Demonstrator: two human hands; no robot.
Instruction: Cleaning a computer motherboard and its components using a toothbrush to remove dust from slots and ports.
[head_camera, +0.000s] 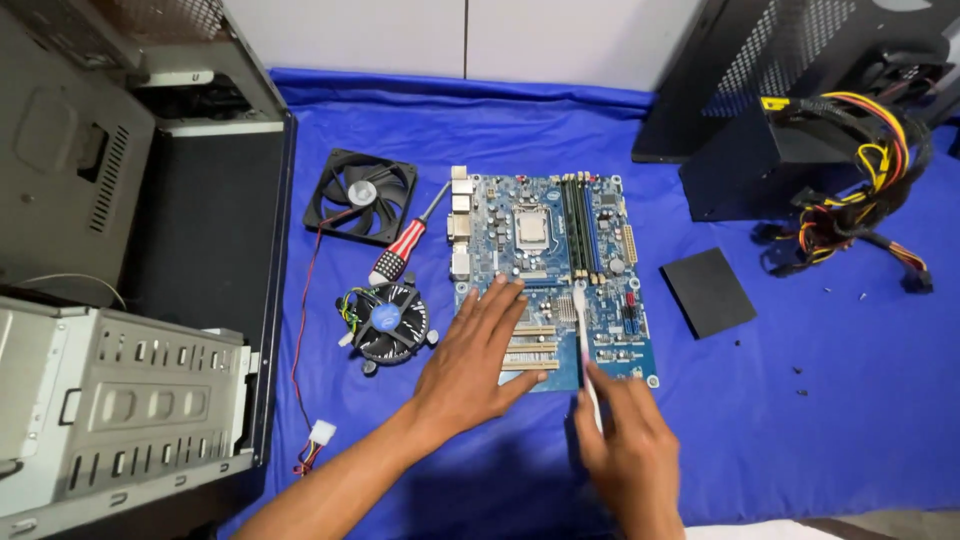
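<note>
Blue cloth (800, 420): open computer case (110, 400), motherboard (545, 270) under left hand (470, 365)

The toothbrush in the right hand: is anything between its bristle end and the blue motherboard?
Nothing visible does. The right hand holds the white toothbrush with its head already over the blue motherboard, near the slots. The left hand lies flat on the board beside it, clear of the brush.

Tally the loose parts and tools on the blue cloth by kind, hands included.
Motherboard: 1
Fans: 2, case fan and round cooler fan
Screwdriver: 1
White brush: 1
Black square pad: 1
Hands: 2, left hand, right hand
Total: 8
</note>
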